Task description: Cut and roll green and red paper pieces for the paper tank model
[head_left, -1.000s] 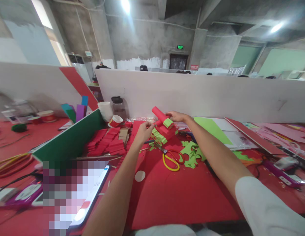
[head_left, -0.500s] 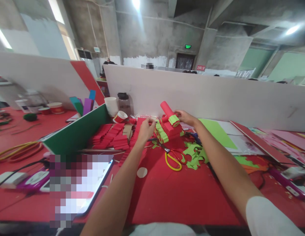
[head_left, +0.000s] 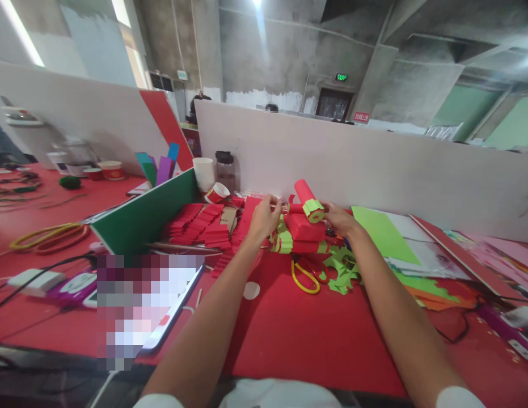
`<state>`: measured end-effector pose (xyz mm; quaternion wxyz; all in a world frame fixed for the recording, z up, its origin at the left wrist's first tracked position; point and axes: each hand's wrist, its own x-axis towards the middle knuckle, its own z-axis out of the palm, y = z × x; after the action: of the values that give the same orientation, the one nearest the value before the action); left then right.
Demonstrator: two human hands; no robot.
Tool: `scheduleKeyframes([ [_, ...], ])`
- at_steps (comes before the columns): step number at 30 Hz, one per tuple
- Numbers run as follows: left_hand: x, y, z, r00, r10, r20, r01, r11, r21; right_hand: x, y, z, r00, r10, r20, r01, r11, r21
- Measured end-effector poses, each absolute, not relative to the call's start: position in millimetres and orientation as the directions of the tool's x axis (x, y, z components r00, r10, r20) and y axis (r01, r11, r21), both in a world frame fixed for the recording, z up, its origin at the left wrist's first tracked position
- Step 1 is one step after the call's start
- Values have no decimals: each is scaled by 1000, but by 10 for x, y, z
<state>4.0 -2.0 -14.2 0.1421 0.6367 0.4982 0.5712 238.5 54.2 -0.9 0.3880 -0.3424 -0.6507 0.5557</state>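
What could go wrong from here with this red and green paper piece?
The red tube sits tilted, with the right hand at its green end; uneven pressure might dent or loosen it. The scissors lie close in front, blades out of sight, so they might snag the red block below the tube.

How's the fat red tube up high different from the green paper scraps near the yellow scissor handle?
The red tube is mostly red with a green end; the green scraps are green all over.
The red tube is round and smooth-sided; the green scraps are flat and jagged.
The red tube tilts, raised beside the right hand; the green scraps lie lower down.
Both show bright yellowish green.
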Motion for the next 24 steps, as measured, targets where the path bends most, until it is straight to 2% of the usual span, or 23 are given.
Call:
scheduleKeyframes([
  [14,74,-153,-38,-131,756,641,571,-471,672,2290,377,65,-487,864,124,-78,99,-992],
  [24,81,-177,-37,-121,751,649,627,-449,637,2291,378,66,-491,860,141,-37,141,-989],
])
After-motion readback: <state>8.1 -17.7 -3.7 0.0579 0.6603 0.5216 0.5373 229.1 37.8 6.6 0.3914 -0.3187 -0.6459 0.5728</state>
